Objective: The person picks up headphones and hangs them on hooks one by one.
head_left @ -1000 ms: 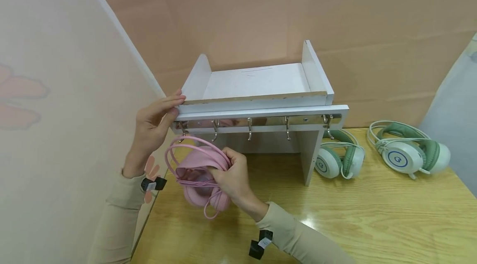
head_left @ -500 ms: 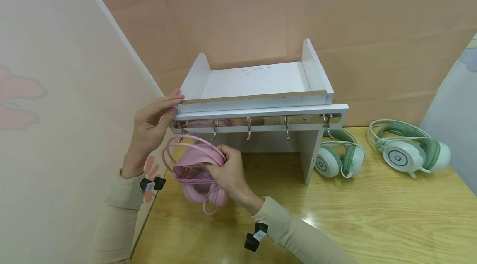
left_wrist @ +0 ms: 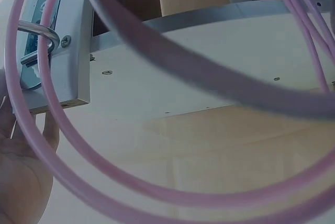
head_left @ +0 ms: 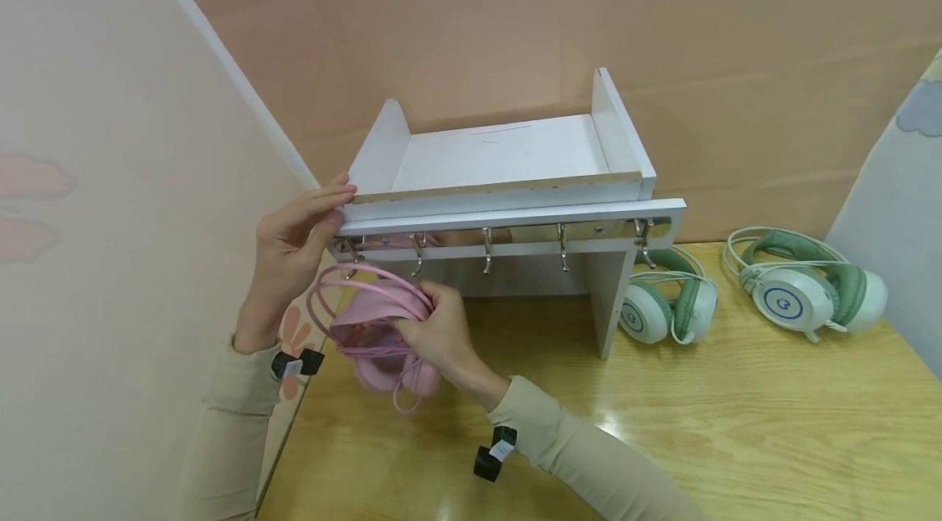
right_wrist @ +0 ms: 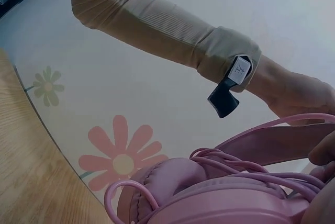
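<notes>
My right hand [head_left: 441, 334] grips the pink headphones [head_left: 375, 310] by the headband, just below the left end of the white shelf [head_left: 500, 192]. Their thin double hoop reaches up to the leftmost metal hook [head_left: 352, 253]; in the left wrist view the hoop [left_wrist: 99, 162] crosses in front of that hook [left_wrist: 42, 31]. Whether it hangs on the hook I cannot tell. A bundled pink cord [right_wrist: 230, 165] lies across the earcups. At the shelf's left corner my left hand [head_left: 289, 249] holds on, fingers over the top edge and thumb against the front.
Several more hooks [head_left: 487, 249] line the front rail. One white-and-green headset [head_left: 668, 304] lies beside the shelf's right leg [head_left: 612, 300], another [head_left: 805, 288] farther right on the wooden table [head_left: 721, 423]. A pale wall [head_left: 132, 259] with printed flowers stands close on the left.
My right hand and the pink headphones have shifted slightly left and up, relative to the shelf, toward the leftmost hook. My left hand has kept its place on the shelf corner.
</notes>
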A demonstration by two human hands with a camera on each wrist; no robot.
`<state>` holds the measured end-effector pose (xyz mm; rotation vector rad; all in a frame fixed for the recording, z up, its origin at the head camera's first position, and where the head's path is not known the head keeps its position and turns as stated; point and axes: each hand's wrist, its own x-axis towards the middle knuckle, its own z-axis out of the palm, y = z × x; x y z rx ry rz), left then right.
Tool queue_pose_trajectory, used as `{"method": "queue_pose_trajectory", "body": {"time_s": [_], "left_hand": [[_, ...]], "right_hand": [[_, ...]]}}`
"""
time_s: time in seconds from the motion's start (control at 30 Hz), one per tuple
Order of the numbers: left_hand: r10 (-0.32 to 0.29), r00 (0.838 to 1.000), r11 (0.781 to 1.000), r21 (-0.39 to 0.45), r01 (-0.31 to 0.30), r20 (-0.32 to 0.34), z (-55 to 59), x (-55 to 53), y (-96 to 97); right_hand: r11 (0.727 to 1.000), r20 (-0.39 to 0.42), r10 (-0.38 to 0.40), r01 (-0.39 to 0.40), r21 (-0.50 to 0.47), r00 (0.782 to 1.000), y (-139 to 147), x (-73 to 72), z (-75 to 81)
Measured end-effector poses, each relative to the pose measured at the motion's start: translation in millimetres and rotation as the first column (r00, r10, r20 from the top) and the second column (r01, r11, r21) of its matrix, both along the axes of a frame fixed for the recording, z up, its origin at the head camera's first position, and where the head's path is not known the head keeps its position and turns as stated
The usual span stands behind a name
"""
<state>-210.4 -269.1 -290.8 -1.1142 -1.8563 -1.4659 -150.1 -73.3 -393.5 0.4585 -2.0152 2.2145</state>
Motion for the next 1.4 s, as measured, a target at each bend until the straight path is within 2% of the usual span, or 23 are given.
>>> {"method": "queue_pose_trajectory", "body": {"time_s": [0.23,0.57,0.97,1.4], "left_hand": [[0.006,1.000,1.000,-0.001,-0.006,0.005,2.1,0.4,1.6],[0.012,1.000,1.000,0.007,-0.012,0.025,0.7,1.9,2.6],[0.016,1.000,1.000,0.021,-0.017,0.023,0.9,1.7,2.2],[0.025,1.000,1.000,0.016,-0.026,0.014,-0.2,1.0,1.2]], "right_hand": [[1.000,0.014,0.002,-0.002,0.015,1.000,-6,-5.6,-2.3],[0.999,-0.011,0.025,-0.025,0.038,1.000,-9,-11.7,-8.7],[0.998,-0.052,0.014,-0.011,0.054,0.999,-9,-16.4,-12.8],[0.999,-0.068,0.037,-0.036,0.027,0.997,-6,-18.4,-15.3]]}}
